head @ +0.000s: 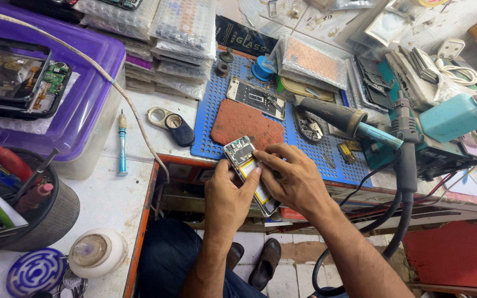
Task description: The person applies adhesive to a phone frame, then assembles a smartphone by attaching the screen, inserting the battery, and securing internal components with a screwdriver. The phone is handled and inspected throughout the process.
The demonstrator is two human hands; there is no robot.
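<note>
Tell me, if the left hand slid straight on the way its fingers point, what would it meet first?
The left hand points up and away, along the opened phone it holds. Beyond that, the first thing would likely be the reddish pad on the blue mat, though depth is hard to judge.

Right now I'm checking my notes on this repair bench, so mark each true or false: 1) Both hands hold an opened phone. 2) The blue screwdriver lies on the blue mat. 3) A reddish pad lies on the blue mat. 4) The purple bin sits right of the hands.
1) True: the left hand and right hand both grip the opened phone.
2) False: the blue screwdriver lies on the white tabletop, left of the blue mat.
3) True: the reddish pad rests on the mat.
4) False: the purple bin sits left of the hands.
</note>
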